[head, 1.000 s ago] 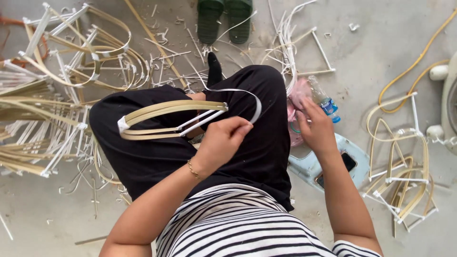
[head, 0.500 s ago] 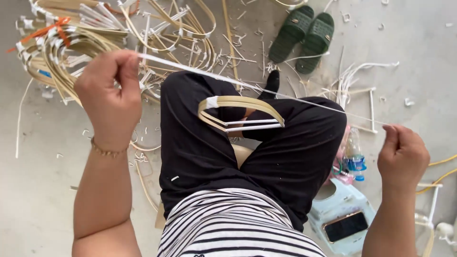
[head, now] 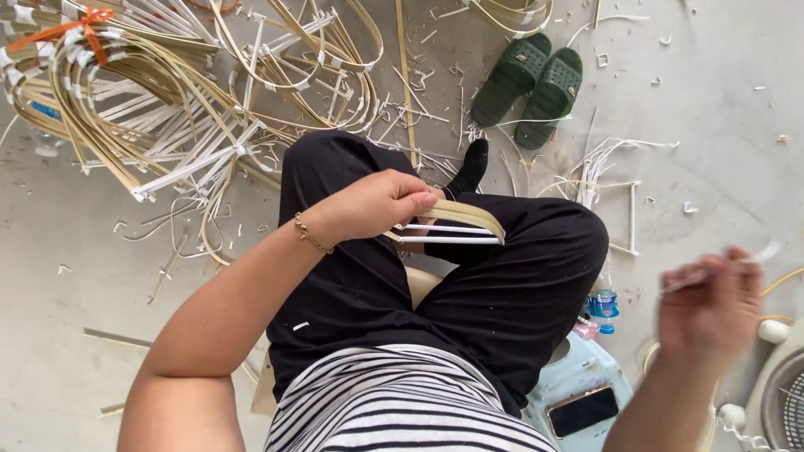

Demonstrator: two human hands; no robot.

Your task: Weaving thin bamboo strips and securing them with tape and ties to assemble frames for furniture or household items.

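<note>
Bent pale bamboo-strip frame w/ white binding [head: 452,224] lies across lap, on black trousers [head: 502,285]. Left hand [head: 377,203] closed on its left end. Right hand [head: 710,311], blurred, raised off to the side, pinching thin white strip [head: 758,253]. Bundle of similar frames [head: 167,100] on floor; green slippers [head: 528,84] nearby.

We take this for a small handcraft workshop on a bare concrete floor [head: 720,125], given the heap of bent cane frames [head: 167,92] at far left, the offcuts [head: 419,117] strewn about, and the green slippers [head: 528,84] left at far right.
</note>
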